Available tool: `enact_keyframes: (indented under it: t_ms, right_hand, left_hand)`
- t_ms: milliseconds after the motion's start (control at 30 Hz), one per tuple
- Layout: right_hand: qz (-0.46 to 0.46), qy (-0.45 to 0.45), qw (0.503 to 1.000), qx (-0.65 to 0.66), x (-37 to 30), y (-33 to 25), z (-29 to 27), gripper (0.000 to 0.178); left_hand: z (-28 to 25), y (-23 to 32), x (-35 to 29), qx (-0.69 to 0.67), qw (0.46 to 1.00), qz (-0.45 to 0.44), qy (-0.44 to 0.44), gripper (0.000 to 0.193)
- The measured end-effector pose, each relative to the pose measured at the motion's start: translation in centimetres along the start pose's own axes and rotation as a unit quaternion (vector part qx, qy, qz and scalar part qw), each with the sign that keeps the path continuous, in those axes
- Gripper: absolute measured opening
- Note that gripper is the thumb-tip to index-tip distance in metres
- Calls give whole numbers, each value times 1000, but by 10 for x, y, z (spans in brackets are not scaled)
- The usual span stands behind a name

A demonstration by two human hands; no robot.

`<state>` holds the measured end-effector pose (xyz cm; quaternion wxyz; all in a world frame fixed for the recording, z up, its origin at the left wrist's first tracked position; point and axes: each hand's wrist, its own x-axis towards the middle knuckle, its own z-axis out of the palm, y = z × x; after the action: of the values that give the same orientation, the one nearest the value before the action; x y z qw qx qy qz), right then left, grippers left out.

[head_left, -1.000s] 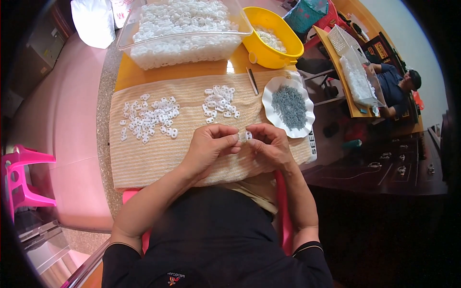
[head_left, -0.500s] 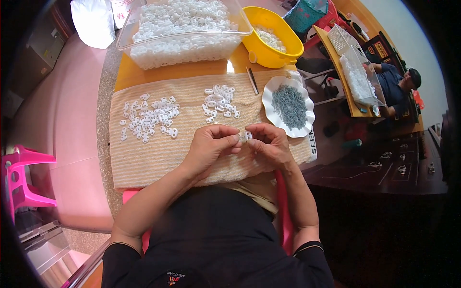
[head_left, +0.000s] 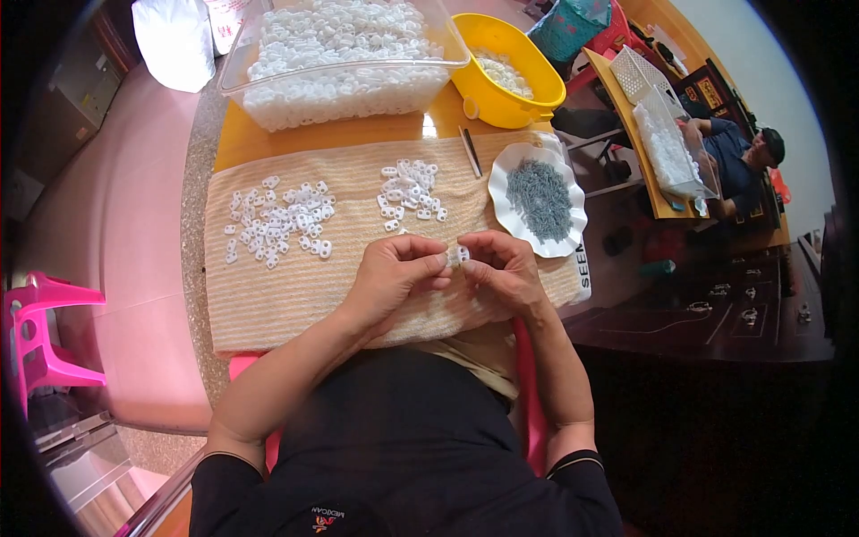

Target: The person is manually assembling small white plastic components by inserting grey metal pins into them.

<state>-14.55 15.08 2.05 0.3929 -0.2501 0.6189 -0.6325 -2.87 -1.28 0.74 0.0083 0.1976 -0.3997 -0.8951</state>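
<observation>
Above the near part of a striped beige towel (head_left: 295,309), both hands meet in a pinch. My right hand (head_left: 503,271) grips a small white plastic piece (head_left: 463,254) with two holes, between thumb and index finger. Thumb and index finger of my left hand (head_left: 403,270) are closed at that piece's left side, on a small pale part that is mostly hidden. Just beyond the hands lies a small pile of white two-holed pieces (head_left: 412,186). A larger, looser pile of such pieces (head_left: 279,219) spreads to the left. Right of them, a white wavy-rimmed plate (head_left: 504,208) bears many thin grey parts (head_left: 540,199).
A clear tub (head_left: 344,67) full of white pieces and a yellow basin (head_left: 465,85) stand at the table's far side. Two thin sticks (head_left: 471,150) lie near the plate. A pink stool (head_left: 54,336) is at left. Another person (head_left: 738,157) sits at a table far right.
</observation>
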Motion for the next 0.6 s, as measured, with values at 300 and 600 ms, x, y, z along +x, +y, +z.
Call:
enact_keyframes:
  t_ms: [300, 600]
  right_hand:
    - [-35, -14, 999, -13, 1, 5, -2, 32]
    - [-25, -13, 999, -16, 2, 6, -2, 31]
  left_hand:
    - [2, 0, 0, 2, 1000, -7, -1, 17]
    - [2, 0, -1, -11, 1000, -9, -3, 16]
